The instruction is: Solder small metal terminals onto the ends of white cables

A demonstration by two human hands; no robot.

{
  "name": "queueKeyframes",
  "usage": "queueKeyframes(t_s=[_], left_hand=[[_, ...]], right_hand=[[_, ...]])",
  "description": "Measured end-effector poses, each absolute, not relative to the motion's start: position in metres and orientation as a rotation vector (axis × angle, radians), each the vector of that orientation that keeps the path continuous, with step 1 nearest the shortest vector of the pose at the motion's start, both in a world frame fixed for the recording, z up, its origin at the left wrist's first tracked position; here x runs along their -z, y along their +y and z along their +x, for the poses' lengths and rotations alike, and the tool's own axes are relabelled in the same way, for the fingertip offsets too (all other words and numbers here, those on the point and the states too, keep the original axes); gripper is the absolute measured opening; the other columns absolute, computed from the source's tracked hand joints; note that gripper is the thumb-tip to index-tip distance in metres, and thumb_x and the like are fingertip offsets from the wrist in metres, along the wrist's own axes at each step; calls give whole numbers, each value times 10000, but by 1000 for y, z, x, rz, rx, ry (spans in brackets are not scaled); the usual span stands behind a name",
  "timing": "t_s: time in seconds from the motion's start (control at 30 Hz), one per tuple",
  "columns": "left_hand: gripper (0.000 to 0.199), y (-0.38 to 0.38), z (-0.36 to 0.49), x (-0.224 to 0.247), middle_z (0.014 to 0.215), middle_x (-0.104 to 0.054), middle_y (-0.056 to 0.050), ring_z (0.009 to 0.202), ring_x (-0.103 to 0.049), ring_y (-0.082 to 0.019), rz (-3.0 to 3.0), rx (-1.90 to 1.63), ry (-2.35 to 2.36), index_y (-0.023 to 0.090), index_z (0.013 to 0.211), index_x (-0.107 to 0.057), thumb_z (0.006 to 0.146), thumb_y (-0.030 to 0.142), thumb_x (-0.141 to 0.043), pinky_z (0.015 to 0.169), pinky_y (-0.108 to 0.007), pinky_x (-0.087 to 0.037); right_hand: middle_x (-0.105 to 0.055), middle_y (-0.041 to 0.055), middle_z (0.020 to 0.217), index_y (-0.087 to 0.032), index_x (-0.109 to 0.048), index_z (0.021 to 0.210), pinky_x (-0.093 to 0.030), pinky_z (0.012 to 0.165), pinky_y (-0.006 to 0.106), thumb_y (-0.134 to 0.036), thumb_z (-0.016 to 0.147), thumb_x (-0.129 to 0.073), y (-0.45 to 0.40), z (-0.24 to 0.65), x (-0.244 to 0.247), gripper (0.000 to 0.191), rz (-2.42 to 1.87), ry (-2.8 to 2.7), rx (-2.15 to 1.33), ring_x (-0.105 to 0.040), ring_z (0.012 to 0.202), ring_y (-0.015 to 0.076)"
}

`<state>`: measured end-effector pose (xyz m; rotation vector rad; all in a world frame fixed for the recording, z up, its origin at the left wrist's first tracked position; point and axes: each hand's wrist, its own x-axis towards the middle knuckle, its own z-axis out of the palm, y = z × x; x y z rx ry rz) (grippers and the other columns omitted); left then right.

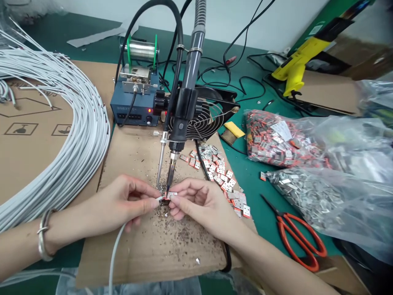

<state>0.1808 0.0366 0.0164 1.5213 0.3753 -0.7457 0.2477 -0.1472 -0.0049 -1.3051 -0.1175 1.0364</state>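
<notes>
My left hand (pixel 135 203) pinches the end of a white cable (pixel 114 254), which hangs down toward the lower edge. Facing it, my right hand (pixel 196 200) holds a small USB connector (pixel 172 195) with red-orange plastic between thumb and fingers. Cable end and connector meet under the tip of a soldering iron (pixel 179 131) mounted above; whether they are joined is too small to tell. A thin metal feed tube (pixel 161 164) points down beside the iron tip. Dark specks lie on the cardboard (pixel 141 254) beneath my hands.
Loose connectors (pixel 229 174) lie right of my hands. Coiled white cables (pixel 89 106) fill the left. Behind are a blue solder station (pixel 132 106), solder spool (pixel 141 51) and fan (pixel 205 119). Bagged connectors (pixel 276 139), orange-handled scissors (pixel 299 237) and a yellow heat tool (pixel 301 57) are right.
</notes>
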Motion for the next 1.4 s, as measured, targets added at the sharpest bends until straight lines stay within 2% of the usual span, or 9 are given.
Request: queueKeyframes(t_s=[0.3, 0.47, 0.67, 0.83, 1.27, 1.4], left_hand=[[225, 37, 180, -18, 464, -497, 64, 366, -426, -43, 1478, 719, 376, 134, 805, -581, 798, 357, -608, 362, -118, -384], [218, 37, 179, -17, 474, -495, 66, 382, -433, -41, 1440, 689, 398, 135, 802, -573, 792, 347, -622, 360, -107, -399], [186, 36, 177, -17, 487, -494, 75, 394, -437, -37, 1400, 664, 403, 147, 810, -583, 782, 323, -638, 356, -90, -409], [168, 33, 177, -18, 473, -491, 79, 381, -433, -34, 1352, 638, 423, 150, 767, -586, 772, 304, -653, 347, -87, -417], [155, 33, 178, -18, 471, -493, 84, 372, -432, -30, 1364, 648, 438, 147, 815, -585, 782, 289, -640, 348, -89, -419], [160, 33, 179, -18, 466, -492, 81, 374, -431, -33, 1345, 658, 430, 147, 819, -582, 782, 292, -641, 349, -89, -418]], right_hand=[[-669, 29, 637, -106, -637, 788, -557, 527, 156, -289, 668, -772, -145, 247, 2, 257, -1282, -120, -991, -644, 544, 89], [-672, 22, 634, -109, -639, 781, -556, 522, 149, -234, 598, -818, -143, 247, 3, 284, -1261, -101, -993, -645, 542, 90], [-671, 25, 638, -111, -642, 781, -547, 499, 141, -208, 695, -743, -145, 247, 3, 165, -1252, -139, -967, -639, 528, 84], [-667, 20, 630, -115, -644, 774, -525, 469, 121, -180, 707, -725, -146, 246, 1, 124, -1251, -138, -962, -619, 498, 69], [-659, 24, 636, -121, -638, 778, -468, 391, 126, -252, 626, -799, -146, 249, 1, 257, -1300, -135, -992, -550, 428, 56], [-662, 27, 637, -127, -643, 770, -429, 371, 114, -270, 644, -788, -146, 249, 0, 239, -1323, -139, -988, -527, 418, 45]])
